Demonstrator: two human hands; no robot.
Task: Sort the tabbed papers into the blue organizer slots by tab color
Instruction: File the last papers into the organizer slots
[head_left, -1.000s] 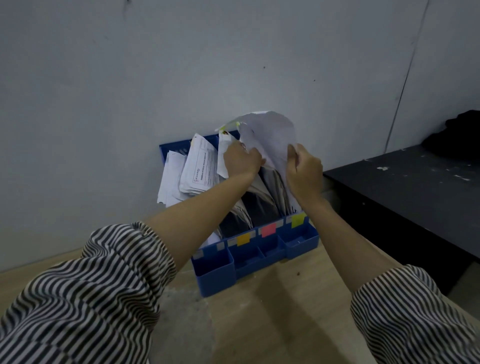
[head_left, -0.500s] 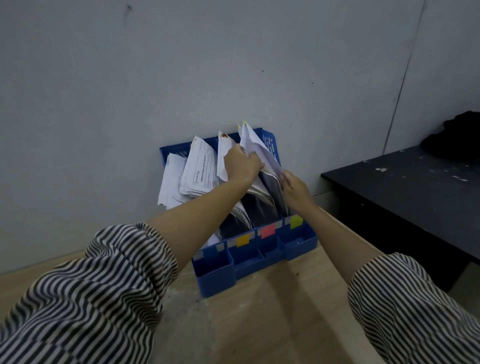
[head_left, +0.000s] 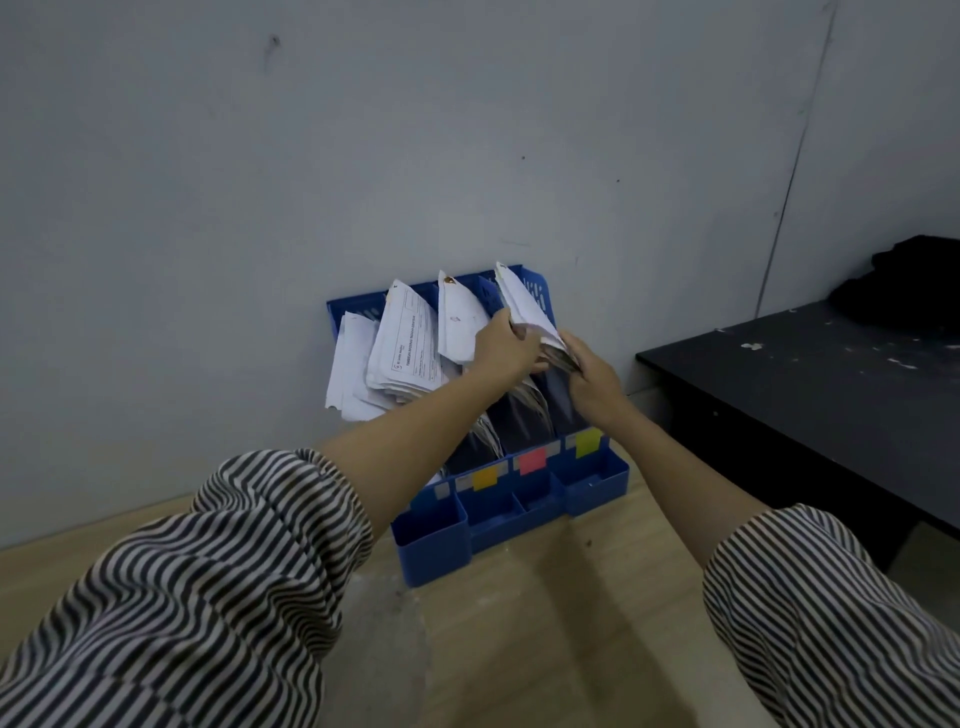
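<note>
A blue organizer (head_left: 431, 540) stands on the wooden table against the grey wall. Its slots carry front labels: orange (head_left: 485, 478), pink (head_left: 532, 460) and yellow-green (head_left: 588, 442). White paper stacks lean in the slots, among them a printed stack (head_left: 402, 343) left of centre. My left hand (head_left: 506, 343) and my right hand (head_left: 589, 371) both grip the rightmost paper stack (head_left: 522, 304), which stands in the yellow-green slot. The lower part of that stack is hidden by my hands.
A black table (head_left: 810, 384) stands to the right with a dark bundle (head_left: 904, 283) at its back. The wooden tabletop (head_left: 519, 634) reaches toward me in front of the organizer. Striped sleeves cover both my forearms.
The curled sheet held high a second ago has come down into the rightmost slot. Both hands have closed in on that stack, and my right hand has dropped lower.
</note>
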